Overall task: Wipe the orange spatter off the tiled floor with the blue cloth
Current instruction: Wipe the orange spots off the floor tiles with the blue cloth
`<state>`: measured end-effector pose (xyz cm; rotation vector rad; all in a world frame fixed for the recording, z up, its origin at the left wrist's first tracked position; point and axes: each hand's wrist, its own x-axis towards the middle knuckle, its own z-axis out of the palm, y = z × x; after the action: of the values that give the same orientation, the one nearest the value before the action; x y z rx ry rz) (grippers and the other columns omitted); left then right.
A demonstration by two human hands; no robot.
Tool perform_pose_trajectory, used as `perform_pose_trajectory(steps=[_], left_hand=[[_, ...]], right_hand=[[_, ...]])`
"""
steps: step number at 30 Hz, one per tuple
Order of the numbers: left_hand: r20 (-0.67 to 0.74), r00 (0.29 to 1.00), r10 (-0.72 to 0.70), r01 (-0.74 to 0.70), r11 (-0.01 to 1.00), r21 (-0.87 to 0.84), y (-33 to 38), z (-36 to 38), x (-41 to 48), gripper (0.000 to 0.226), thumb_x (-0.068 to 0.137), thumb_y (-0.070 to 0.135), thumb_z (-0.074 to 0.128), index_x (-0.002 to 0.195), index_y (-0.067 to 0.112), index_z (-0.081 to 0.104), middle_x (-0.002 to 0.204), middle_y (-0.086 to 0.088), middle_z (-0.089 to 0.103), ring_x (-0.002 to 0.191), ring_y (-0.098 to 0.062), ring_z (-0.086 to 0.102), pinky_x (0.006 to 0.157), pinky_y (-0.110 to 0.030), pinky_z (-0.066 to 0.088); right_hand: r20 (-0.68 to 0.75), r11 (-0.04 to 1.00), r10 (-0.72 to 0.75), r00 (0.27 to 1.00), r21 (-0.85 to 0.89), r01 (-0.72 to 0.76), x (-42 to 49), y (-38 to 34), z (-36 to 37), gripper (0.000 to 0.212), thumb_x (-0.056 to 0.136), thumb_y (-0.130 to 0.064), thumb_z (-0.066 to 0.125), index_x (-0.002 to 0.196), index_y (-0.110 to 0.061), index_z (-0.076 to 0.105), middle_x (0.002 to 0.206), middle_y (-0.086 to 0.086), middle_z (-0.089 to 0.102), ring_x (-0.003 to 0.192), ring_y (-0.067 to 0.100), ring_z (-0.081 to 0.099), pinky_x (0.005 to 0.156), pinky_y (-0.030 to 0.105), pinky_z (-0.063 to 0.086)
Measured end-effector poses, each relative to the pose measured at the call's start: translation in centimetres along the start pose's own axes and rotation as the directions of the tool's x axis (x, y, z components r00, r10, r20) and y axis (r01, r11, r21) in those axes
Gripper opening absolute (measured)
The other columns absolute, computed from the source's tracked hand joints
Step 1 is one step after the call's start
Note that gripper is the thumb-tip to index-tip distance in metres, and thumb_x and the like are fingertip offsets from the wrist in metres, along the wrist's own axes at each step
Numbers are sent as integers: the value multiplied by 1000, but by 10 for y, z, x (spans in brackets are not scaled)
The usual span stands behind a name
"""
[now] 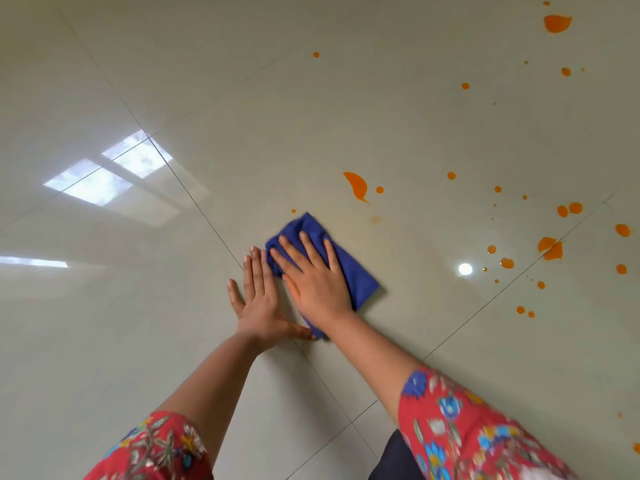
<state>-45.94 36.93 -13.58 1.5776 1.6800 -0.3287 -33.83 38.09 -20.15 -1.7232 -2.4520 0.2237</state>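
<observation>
A folded blue cloth (pixel 356 275) lies flat on the glossy pale tiled floor (pixel 311 116). My right hand (pixel 311 275) presses down on it with straight, spread fingers. My left hand (pixel 258 299) rests flat on the bare tile just left of the cloth, its thumb reaching under my right wrist. Orange spatter lies beyond and to the right: a large curved blot (pixel 358 185) just past the cloth, a big splash (pixel 557 23) at the far right top, and several drops and smears (pixel 550 249) across the right side. A faint orange smear (pixel 375 220) shows near the cloth.
Dark grout lines (pixel 194 199) cross the floor diagonally and meet near my hands. Window reflections (pixel 110 168) and a lamp glare (pixel 465 269) shine on the tiles. The floor to the left shows no spatter. My red patterned sleeves (pixel 467 427) fill the bottom edge.
</observation>
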Motion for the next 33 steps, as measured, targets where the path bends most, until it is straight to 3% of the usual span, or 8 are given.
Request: perform_pose_trajectory(steps=[3,8,15,22,26,28,30,33], left_hand=[[13,1000,-6,6,1000,-5,1,-2,-2,168,33,81,74,137,18,-41,140,3,-52,130,-12,-48,107,-47,-28],[34,999,-22,22,1000,3,0,-3,-2,168,32,81,74,139,18,-40,140,4,-53,129,-12,-49,108,-49,-26],[-34,999,42,-41,999,25,42,-19,26,159,41,71,80,141,25,-36,148,-1,-44,131,-18,-46,109,-49,-23],[37,995,92,-95,993,76,55,-19,53,166,33,75,78,137,27,-42,138,-1,-56,126,-17,-52,108,-50,-26],[51,996,77,-81,993,90,61,-22,55,165,35,75,78,136,25,-43,137,-2,-57,126,-17,-52,109,-51,-25],[66,995,76,-82,992,96,61,-22,52,164,37,74,79,135,26,-44,137,-2,-57,126,-17,-52,109,-51,-25],[79,994,74,-80,994,75,59,-22,52,165,36,73,79,135,28,-44,137,-1,-57,126,-17,-52,109,-51,-25],[79,994,74,-81,993,89,62,-24,51,166,35,76,78,136,27,-44,137,-1,-57,127,-17,-52,109,-52,-25]], right_hand=[[37,1000,4,999,-21,-3,65,23,-4,50,96,-38,31,145,-34,41,154,-8,37,142,24,34,117,52,20],[-104,915,400,910,-14,-404,40,73,-11,49,99,-41,33,148,-35,35,157,-9,31,146,21,27,117,51,15],[-51,992,117,992,-50,-120,53,65,-10,50,99,-41,31,147,-32,38,155,-9,34,144,23,32,117,53,21],[-147,804,589,795,0,-595,24,120,-21,53,97,-44,28,149,-35,32,158,-9,28,145,23,27,114,56,16],[-67,983,180,981,-8,-181,34,70,-9,52,98,-39,32,148,-26,38,156,-5,33,143,22,32,116,45,21],[-16,994,109,994,-14,-109,80,90,-17,52,97,-38,29,146,-26,41,154,-4,37,141,22,36,114,44,26],[11,966,257,966,-19,-256,105,130,-25,55,95,-37,24,146,-25,42,154,-1,37,141,25,36,113,46,28],[-134,803,594,793,36,-595,67,161,-27,53,99,-40,26,149,-26,36,157,-2,31,145,23,29,115,46,24]])
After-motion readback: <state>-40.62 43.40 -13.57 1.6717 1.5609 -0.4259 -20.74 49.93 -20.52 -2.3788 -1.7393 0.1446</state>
